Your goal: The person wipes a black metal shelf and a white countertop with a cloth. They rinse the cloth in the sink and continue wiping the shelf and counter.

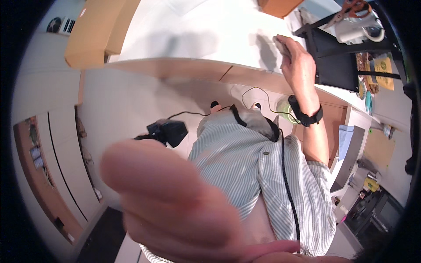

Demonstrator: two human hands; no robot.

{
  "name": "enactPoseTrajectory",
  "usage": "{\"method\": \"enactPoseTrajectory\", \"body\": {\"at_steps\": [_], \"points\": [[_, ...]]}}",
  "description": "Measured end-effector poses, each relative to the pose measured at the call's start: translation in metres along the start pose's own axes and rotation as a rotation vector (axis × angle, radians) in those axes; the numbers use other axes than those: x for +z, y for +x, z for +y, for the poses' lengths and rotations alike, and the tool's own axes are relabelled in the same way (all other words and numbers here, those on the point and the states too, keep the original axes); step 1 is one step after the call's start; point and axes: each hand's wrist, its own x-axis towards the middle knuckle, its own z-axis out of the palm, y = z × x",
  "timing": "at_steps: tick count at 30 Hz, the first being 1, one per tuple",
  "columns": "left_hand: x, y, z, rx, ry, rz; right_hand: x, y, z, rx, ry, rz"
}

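My right hand is over the right part of the white tabletop, its fingers closed around a small greyish cloth-like item. The fingers partly hide that item, and its exact kind is unclear. A black strap with a small device circles my right wrist. Very near the camera, my left hand looms large and blurred, raised in front of my striped shirt. Its fingers look bent, but whether they hold anything is hidden. Another black wrist device shows just beyond it.
A cardboard box stands at the table's left end, and an orange-brown box at the far edge. Beside my right hand is a black rack with orange-handled scissors above. Cables hang near a greenish bin below.
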Motion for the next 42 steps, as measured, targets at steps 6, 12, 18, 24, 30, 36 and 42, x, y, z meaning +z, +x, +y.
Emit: {"method": "enactPoseTrajectory", "body": {"at_steps": [6, 12, 18, 24, 30, 36, 42], "points": [[0.036, 0.012, 0.003, 0.006, -0.321, 0.096, -0.003, -0.006, -0.001, 0.02, -0.023, 0.033], [0.036, 0.029, 0.013, 0.077, -0.38, -0.1, -0.003, -0.01, 0.002, 0.076, -0.018, -0.007], [0.053, 0.035, 0.024, 0.062, -0.433, -0.116, -0.008, -0.012, 0.005, 0.084, 0.004, -0.018], [0.055, 0.028, 0.032, -0.024, -0.492, -0.144, -0.01, -0.014, 0.005, 0.032, 0.147, 0.0], [0.041, 0.009, 0.027, -0.231, -0.558, -0.175, -0.008, -0.021, 0.011, 0.121, -0.041, 0.012], [0.052, 0.016, 0.045, -0.265, -0.763, -0.191, -0.006, -0.02, 0.011, 0.063, -0.004, 0.018], [0.056, 0.022, 0.04, -0.549, -1.132, -0.176, -0.006, -0.016, 0.0, 0.162, 0.033, -0.008]]}}
